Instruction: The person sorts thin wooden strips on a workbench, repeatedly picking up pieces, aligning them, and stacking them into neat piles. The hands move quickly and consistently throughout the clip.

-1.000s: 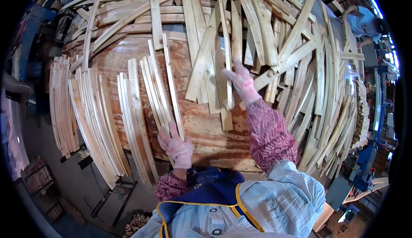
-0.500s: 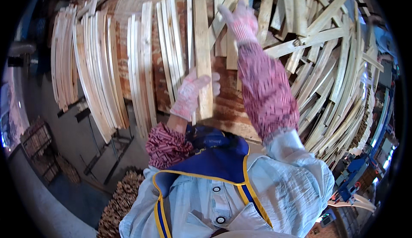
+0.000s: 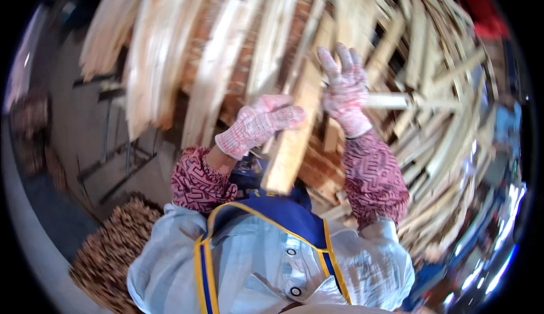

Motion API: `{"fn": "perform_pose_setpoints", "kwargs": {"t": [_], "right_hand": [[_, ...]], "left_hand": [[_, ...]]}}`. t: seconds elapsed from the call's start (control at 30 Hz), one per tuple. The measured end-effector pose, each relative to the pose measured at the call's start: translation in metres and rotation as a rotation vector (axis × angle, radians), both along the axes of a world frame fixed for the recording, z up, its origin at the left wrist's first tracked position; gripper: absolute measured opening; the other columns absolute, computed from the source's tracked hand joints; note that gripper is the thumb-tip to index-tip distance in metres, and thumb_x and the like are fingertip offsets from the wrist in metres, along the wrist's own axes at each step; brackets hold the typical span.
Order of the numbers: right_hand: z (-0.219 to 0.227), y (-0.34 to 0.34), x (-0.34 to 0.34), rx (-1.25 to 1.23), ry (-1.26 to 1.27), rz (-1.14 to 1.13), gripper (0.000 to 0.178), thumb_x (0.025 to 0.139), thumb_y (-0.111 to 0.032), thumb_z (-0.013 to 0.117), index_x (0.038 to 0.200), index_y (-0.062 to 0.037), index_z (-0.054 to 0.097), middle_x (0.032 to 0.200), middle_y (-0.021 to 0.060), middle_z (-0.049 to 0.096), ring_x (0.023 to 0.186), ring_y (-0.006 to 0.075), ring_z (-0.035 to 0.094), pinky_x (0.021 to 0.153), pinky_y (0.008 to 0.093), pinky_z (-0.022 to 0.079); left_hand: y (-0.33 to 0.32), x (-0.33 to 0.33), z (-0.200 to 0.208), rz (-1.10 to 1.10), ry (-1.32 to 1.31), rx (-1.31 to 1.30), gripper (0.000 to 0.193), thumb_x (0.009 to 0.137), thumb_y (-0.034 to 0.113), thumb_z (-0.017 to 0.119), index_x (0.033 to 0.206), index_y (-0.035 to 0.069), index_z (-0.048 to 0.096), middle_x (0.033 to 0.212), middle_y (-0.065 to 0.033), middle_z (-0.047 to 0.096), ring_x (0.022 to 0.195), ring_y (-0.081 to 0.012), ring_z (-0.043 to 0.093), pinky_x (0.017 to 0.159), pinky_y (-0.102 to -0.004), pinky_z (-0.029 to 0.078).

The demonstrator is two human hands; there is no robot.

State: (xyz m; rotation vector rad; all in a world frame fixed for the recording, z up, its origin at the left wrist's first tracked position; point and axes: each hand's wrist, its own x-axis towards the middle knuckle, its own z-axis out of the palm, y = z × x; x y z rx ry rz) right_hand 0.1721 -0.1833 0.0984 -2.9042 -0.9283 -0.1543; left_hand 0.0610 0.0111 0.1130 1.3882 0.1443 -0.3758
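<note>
A long pale wooden board (image 3: 290, 152) lies at a slant in front of me, its near end close to my blue apron. My left hand (image 3: 258, 126), in a pink-and-white knit glove, is closed on the board's left edge with the thumb over its top face. Just right of the board, my right hand (image 3: 347, 87), gloved alike, is raised with its fingers spread. Whether its palm touches the board's edge I cannot tell. Both forearms wear patterned red sleeve covers.
Rows of upright-looking narrow boards (image 3: 215, 70) are sorted in groups on a reddish-brown worktable (image 3: 320, 169). A jumbled heap of wooden strips (image 3: 430, 121) covers the right side. Down left stand a dark metal frame (image 3: 116, 169) and a stack of wood pieces (image 3: 113, 251).
My view has turned, and the board now slants, with its near end closer to me. My right hand has come back from the far strips to beside the board. My left hand keeps its hold.
</note>
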Motion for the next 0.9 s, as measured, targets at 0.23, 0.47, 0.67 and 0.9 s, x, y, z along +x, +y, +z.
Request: {"fn": "perform_pose_setpoints", "kwargs": {"t": [0.23,0.47,0.67,0.9], "right_hand": [[0.108,0.146,0.02,0.49,0.24,0.142,0.035,0.084,-0.031,0.072,0.108,-0.0069,0.065,0.083,0.0131,0.071,0.073,0.0281,0.07,0.064,0.0409,0.056],[0.1,0.274,-0.106,0.598,0.729,0.806,0.079,0.083,-0.036,0.073,0.141,0.0046,0.037,0.119,0.0257,0.058,0.101,0.0333,0.064,0.084,0.0413,0.052],[-0.006,0.259,-0.138,0.89,1.072,0.006,0.043,0.092,-0.008,0.06,0.132,0.0051,0.052,0.113,0.0171,0.064,0.096,0.0208,0.063,0.083,0.0301,0.054],[-0.04,0.27,-0.133,0.836,0.847,-0.258,0.041,0.094,-0.014,0.061,0.131,0.0,0.055,0.11,0.0116,0.064,0.087,0.0158,0.064,0.074,0.0268,0.055]], "left_hand": [[0.075,-0.03,0.064,0.357,-0.368,0.382,0.101,0.083,0.053,0.068,0.151,0.0,0.016,0.152,-0.0213,0.028,0.139,-0.0301,0.034,0.113,-0.0393,0.031],[0.145,-0.144,-0.047,1.363,-0.183,0.292,0.062,0.093,0.037,0.058,0.14,0.005,0.035,0.114,-0.0124,0.054,0.104,-0.0182,0.054,0.089,-0.0331,0.049],[0.358,-0.329,-0.196,1.601,0.428,0.296,0.054,0.092,0.011,0.054,0.141,0.025,0.036,0.1,-0.0057,0.054,0.081,-0.0175,0.056,0.063,-0.0337,0.05],[0.527,-0.36,-0.427,1.523,-0.006,-0.51,0.031,0.098,0.015,0.042,0.129,0.016,0.043,0.097,-0.0091,0.057,0.065,-0.0239,0.057,0.056,-0.0413,0.05]]}}
